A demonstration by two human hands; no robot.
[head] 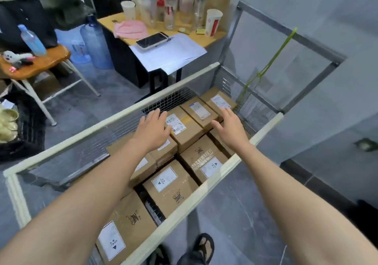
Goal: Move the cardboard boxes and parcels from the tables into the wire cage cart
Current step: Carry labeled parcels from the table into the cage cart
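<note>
a: what's nearest?
b: a sandal (pixel 203 245); the other foot is cut off by the bottom edge. just beyond is the near rail of the cart (pixel 204 193).
a: and the boxes?
b: all inside the cart, packed side by side. the nearest box (pixel 131 223) runs out of frame at its lower corner, and the left arm (pixel 92 193) hides much of the left row.
a: the hands?
b: both are out flat over the far end, fingers straight and spread, grasping nothing. the left hand (pixel 152 130) covers a corner of a labelled box (pixel 185 130); the right hand (pixel 231 129) is just right of it. whether either palm touches cardboard, i cannot tell.
a: farther off?
b: a table (pixel 110 22) with a phone (pixel 152 40) on paper (pixel 173 54), and blurred bottles (pixel 149 2). the label print is too small to read.
</note>
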